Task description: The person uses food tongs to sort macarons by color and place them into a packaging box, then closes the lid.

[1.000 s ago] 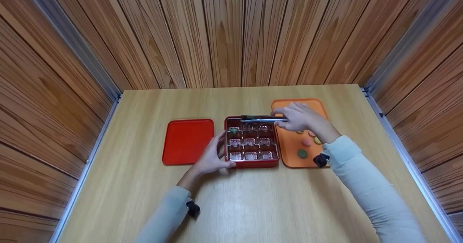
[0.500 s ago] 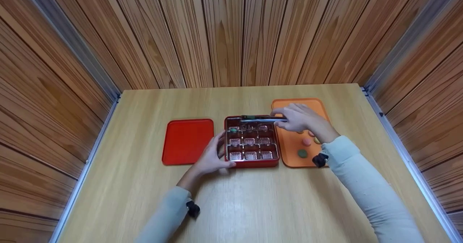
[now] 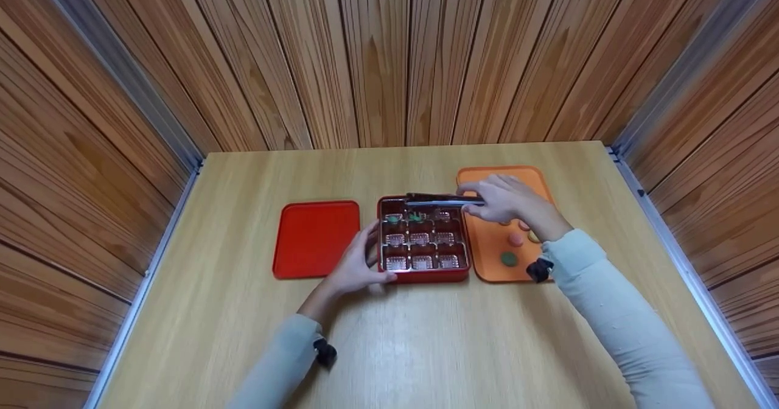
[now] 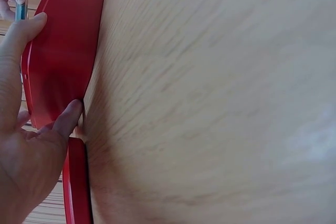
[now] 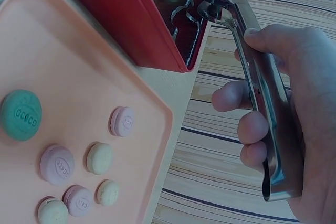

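Note:
A red box with a clear divided insert stands mid-table. My left hand grips its left side, thumb at the near corner and fingers along the wall. Metal tongs are held in my right hand, their tips over the box's far row. One green macaron lies in the far left compartment. Beside it, in the far middle one, is a second green macaron, under the tongs. The right wrist view shows the tongs between thumb and fingers.
Right of the box lies an orange tray with a green macaron and several pink and pale yellow ones. A red lid-like square lies left of the box. Wood-patterned walls enclose the table.
A green macaron that was up at the tongs' tips now lies lower, in the far middle compartment. Both hands have stayed almost in place.

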